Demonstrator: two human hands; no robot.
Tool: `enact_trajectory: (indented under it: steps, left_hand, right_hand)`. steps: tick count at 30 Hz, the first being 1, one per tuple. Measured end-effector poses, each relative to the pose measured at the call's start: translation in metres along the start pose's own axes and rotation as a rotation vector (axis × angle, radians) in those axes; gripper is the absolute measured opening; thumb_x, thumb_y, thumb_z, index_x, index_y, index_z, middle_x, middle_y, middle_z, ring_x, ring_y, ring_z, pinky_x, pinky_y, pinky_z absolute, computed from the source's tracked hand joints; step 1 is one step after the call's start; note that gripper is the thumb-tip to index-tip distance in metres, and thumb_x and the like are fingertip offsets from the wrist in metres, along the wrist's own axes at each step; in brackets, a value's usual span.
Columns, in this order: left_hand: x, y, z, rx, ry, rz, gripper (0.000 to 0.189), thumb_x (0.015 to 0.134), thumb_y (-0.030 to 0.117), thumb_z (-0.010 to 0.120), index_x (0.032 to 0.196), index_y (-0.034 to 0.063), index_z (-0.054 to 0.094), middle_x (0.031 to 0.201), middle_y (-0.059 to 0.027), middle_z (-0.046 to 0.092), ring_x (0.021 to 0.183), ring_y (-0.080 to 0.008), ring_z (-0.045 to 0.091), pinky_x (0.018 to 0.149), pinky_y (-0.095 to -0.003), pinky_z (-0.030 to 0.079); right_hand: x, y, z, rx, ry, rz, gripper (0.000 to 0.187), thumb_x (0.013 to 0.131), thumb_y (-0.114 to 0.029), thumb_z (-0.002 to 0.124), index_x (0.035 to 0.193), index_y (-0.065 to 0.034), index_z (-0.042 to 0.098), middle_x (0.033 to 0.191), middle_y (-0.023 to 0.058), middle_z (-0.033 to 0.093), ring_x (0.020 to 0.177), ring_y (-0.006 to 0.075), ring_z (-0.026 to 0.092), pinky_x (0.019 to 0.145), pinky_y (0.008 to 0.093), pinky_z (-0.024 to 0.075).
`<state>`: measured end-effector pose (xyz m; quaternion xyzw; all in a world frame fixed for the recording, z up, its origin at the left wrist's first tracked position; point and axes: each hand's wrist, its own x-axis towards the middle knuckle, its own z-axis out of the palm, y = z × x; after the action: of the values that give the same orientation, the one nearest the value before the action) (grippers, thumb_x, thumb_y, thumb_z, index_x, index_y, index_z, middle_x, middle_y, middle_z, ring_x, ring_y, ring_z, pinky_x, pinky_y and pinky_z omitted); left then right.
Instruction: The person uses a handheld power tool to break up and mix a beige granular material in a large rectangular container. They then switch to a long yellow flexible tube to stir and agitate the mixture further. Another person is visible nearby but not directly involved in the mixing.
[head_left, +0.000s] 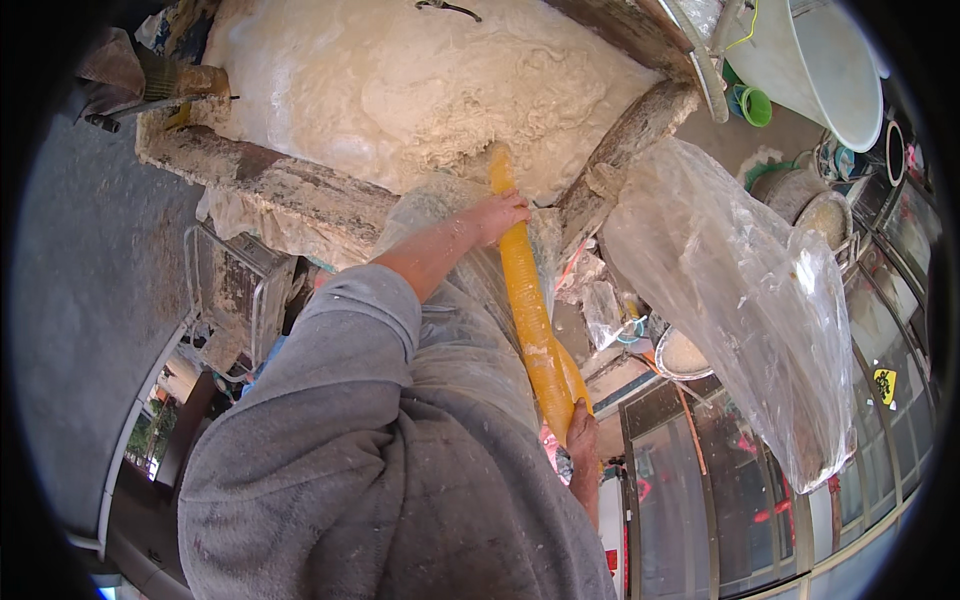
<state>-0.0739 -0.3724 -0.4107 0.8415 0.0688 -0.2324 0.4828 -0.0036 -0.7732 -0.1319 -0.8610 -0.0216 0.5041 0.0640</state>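
A thick ribbed yellow hose runs down the middle of the view, its far end sunk in a pale, lumpy wet mass inside a wide vat. My left hand grips the hose close to that end. Lower down, my right hand holds the hose where it looks doubled back on itself; most of its fingers are hidden. Clear plastic sheeting covers my front below the vat's edge. A small dark curved object lies on the mass at the top.
A crusted rim borders the vat on the left, another on the right. Clear plastic hangs at right. Beyond are a big white tub, a green bucket and a basin. A metal-framed cart stands left.
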Motion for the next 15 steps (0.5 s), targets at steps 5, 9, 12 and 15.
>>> enact_trajectory:
  steps: [5, 9, 12, 15]
  left_hand:
    - [0.053, 0.038, 0.001, 0.096, -0.032, 0.101, 0.074, 0.061, 0.006, 0.089, 0.128, 0.0145, 0.059, 0.143, -0.0103, 0.050, 0.144, -0.0384, 0.038, 0.118, -0.0446, 0.038]
    - [0.078, 0.057, 0.030, 0.053, -0.072, 0.185, 0.069, 0.061, 0.006, 0.088, 0.124, 0.0149, 0.061, 0.140, -0.0090, 0.052, 0.143, -0.0366, 0.040, 0.117, -0.0442, 0.039]
    - [0.077, 0.049, 0.050, 0.005, -0.049, 0.249, 0.070, 0.058, 0.008, 0.090, 0.121, 0.0141, 0.061, 0.139, -0.0104, 0.052, 0.142, -0.0367, 0.041, 0.116, -0.0452, 0.040]
    - [0.052, 0.025, 0.053, -0.019, -0.029, 0.199, 0.068, 0.059, 0.008, 0.089, 0.121, 0.0141, 0.061, 0.138, -0.0101, 0.052, 0.140, -0.0354, 0.043, 0.116, -0.0457, 0.040]
  right_hand:
    - [-0.023, 0.003, -0.007, 0.050, 0.032, 0.124, 0.072, 0.109, -0.049, 0.031, 0.094, 0.0102, 0.068, 0.081, 0.0320, 0.067, 0.082, 0.0514, 0.065, 0.073, 0.0535, 0.0482]
    - [-0.048, 0.012, 0.004, 0.111, 0.054, 0.241, 0.075, 0.108, -0.053, 0.030, 0.099, 0.0102, 0.069, 0.085, 0.0319, 0.069, 0.085, 0.0484, 0.067, 0.073, 0.0519, 0.0484]
    - [-0.055, 0.012, 0.014, 0.081, 0.056, 0.312, 0.075, 0.108, -0.054, 0.029, 0.102, 0.0092, 0.069, 0.089, 0.0337, 0.068, 0.090, 0.0508, 0.065, 0.076, 0.0529, 0.0482]
    - [-0.049, 0.002, 0.019, 0.027, 0.013, 0.346, 0.074, 0.109, -0.053, 0.028, 0.101, 0.0083, 0.069, 0.089, 0.0352, 0.067, 0.093, 0.0546, 0.063, 0.077, 0.0558, 0.0471]
